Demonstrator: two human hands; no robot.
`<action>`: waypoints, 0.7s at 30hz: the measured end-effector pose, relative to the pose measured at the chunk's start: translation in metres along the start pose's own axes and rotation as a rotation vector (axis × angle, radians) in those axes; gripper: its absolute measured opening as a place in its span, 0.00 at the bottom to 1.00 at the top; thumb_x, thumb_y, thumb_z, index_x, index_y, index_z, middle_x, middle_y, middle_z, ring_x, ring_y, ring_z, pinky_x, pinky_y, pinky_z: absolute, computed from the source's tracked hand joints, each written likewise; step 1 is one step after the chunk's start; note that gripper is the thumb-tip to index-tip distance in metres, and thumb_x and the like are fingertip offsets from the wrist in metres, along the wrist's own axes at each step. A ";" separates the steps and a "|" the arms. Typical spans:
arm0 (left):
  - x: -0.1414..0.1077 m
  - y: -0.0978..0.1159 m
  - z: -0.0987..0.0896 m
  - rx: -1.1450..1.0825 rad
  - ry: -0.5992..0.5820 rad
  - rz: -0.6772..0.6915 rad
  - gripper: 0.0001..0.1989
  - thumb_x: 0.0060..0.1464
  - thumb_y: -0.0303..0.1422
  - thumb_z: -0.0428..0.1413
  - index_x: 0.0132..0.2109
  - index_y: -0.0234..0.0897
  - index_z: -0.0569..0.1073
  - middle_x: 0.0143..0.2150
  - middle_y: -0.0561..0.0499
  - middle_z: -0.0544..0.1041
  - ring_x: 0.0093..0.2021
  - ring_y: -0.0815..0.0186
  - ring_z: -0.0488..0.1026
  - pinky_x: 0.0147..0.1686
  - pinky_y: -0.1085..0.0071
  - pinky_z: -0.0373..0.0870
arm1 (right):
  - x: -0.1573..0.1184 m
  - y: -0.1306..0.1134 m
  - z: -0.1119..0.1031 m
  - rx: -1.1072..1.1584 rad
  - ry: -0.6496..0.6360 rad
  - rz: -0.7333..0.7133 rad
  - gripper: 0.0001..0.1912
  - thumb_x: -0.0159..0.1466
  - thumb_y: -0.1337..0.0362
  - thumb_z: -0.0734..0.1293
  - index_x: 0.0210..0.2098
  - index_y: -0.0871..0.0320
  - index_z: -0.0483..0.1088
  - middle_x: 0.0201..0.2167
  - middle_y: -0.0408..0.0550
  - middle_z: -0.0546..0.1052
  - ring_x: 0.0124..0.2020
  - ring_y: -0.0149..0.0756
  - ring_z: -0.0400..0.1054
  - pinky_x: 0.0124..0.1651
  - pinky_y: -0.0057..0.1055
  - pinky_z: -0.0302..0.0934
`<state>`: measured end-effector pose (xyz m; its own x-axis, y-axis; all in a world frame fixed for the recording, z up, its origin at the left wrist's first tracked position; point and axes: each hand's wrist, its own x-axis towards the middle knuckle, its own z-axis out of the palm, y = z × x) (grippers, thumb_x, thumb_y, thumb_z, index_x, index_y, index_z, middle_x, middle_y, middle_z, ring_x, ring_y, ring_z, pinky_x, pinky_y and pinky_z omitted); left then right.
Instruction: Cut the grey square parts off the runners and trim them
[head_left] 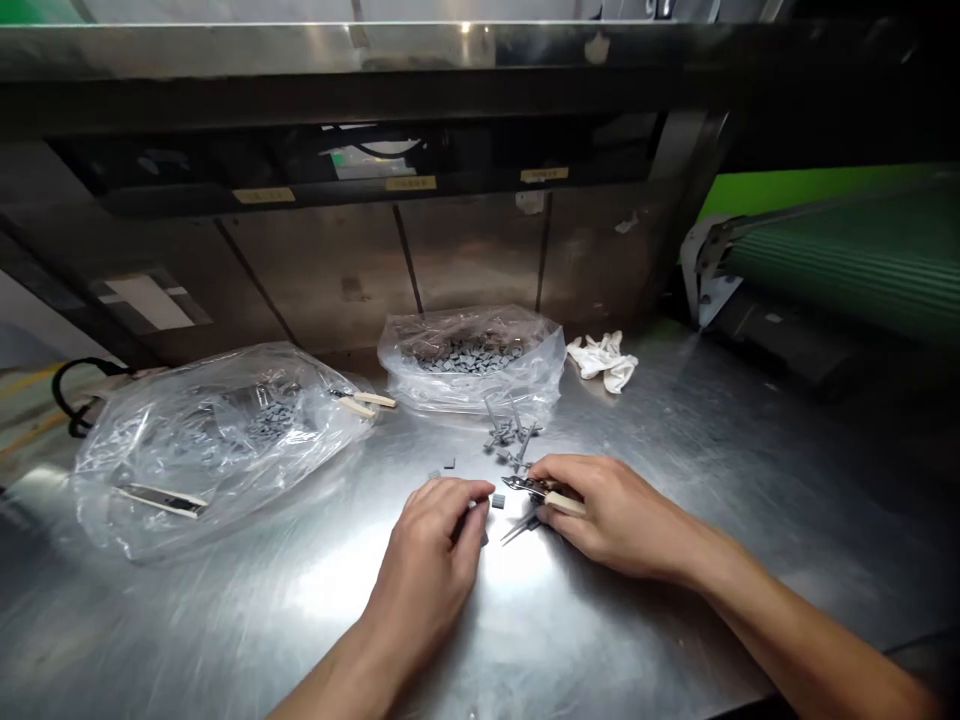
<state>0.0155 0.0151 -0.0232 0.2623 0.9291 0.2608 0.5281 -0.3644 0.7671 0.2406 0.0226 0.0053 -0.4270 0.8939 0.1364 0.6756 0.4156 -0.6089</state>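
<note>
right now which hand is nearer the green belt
Right. The right hand, holding pliers, is to the left of the green belt and closer to the camera; the left hand is farther left, well away from it.

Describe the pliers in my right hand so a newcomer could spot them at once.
On the metal table, find the clear bag in the middle. Come forward past the spiky grey parts to the right hand, which holds cream-handled pliers, tips pointing left. Other pale-handled tools lie at the left bag, but only these pliers are in a hand.
</note>
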 end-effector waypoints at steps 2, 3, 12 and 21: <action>-0.001 -0.006 0.006 0.117 -0.051 0.162 0.11 0.64 0.28 0.51 0.46 0.38 0.78 0.43 0.44 0.81 0.46 0.55 0.75 0.50 0.56 0.68 | -0.005 0.003 -0.007 0.010 0.016 0.009 0.11 0.65 0.65 0.66 0.47 0.54 0.72 0.40 0.44 0.79 0.39 0.36 0.72 0.42 0.31 0.62; -0.002 -0.008 0.008 0.153 -0.068 0.208 0.12 0.64 0.27 0.50 0.46 0.37 0.78 0.42 0.43 0.81 0.46 0.55 0.74 0.49 0.55 0.68 | -0.008 0.006 -0.012 0.016 0.047 0.038 0.11 0.66 0.63 0.65 0.48 0.54 0.72 0.39 0.44 0.79 0.38 0.36 0.73 0.41 0.30 0.63; -0.007 -0.001 0.010 0.226 -0.106 0.264 0.12 0.61 0.30 0.53 0.47 0.34 0.80 0.44 0.41 0.79 0.48 0.53 0.74 0.59 0.46 0.61 | -0.022 0.042 -0.038 -0.125 0.307 0.318 0.16 0.61 0.54 0.68 0.45 0.57 0.73 0.38 0.50 0.79 0.35 0.43 0.71 0.36 0.36 0.60; 0.000 -0.011 0.006 0.224 -0.002 0.179 0.12 0.64 0.30 0.50 0.50 0.37 0.76 0.44 0.42 0.81 0.46 0.54 0.76 0.49 0.54 0.71 | 0.049 0.015 0.008 0.197 0.132 0.209 0.12 0.59 0.58 0.69 0.39 0.58 0.77 0.34 0.44 0.79 0.35 0.38 0.70 0.39 0.32 0.62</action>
<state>0.0142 0.0192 -0.0352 0.3687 0.8487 0.3792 0.6382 -0.5277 0.5605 0.2253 0.0713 -0.0036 -0.2008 0.9760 0.0841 0.6054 0.1911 -0.7727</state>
